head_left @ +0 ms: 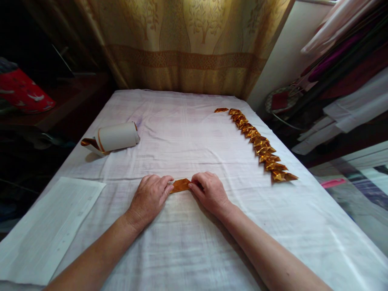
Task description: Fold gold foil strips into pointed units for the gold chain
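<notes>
Between my two hands lies a small folded piece of gold foil paper (pixel 181 185), low over the white cloth. My left hand (pixel 152 193) pinches its left end between thumb and fingers. At its right end, the thumb and curled fingers of my right hand (pixel 209 190) close on the other tip. Both hands rest near the cloth, and the fingertips hide the foil's two ends. To the right, a row of folded gold foil pieces (pixel 260 143) runs diagonally, overlapping one another. One flat gold piece (pixel 221 110) lies apart at the row's far end.
A white-backed roll of gold foil paper (pixel 118 136) lies at left, its loose end curled. A white printed sheet (pixel 51 230) is near the left edge of the cloth-covered table (pixel 182 125). Behind it hangs a gold curtain (pixel 188 40); clothes (pixel 348 81) hang at right.
</notes>
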Motion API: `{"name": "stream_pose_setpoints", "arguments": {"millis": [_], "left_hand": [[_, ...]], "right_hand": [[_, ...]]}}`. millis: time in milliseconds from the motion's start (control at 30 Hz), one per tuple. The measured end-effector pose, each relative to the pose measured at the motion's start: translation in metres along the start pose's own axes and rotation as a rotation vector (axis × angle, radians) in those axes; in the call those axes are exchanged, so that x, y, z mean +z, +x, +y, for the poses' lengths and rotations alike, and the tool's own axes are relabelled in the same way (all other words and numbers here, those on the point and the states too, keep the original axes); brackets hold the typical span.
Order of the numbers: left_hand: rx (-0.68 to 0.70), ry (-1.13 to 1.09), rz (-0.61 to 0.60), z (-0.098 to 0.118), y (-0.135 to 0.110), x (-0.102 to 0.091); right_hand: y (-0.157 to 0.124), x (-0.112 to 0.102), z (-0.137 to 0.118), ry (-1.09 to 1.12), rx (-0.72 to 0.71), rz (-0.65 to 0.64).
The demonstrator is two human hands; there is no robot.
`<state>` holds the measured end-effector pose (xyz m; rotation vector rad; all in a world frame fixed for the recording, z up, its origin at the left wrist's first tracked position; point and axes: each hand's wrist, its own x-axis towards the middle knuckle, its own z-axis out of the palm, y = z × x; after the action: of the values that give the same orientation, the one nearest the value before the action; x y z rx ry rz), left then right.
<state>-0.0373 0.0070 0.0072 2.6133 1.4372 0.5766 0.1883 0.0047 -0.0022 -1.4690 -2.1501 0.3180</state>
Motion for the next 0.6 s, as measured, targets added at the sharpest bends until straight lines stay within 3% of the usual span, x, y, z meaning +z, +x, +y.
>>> {"name": "stream_pose_setpoints", "arguments": {"millis": [600], "left_hand": [[-0.008,0.068,0.046,0.0042,0.0022,0.0041]], "right_hand": [[-0.0008,0.0039,-0.0075,-0.112,0.001,0.028]]}}
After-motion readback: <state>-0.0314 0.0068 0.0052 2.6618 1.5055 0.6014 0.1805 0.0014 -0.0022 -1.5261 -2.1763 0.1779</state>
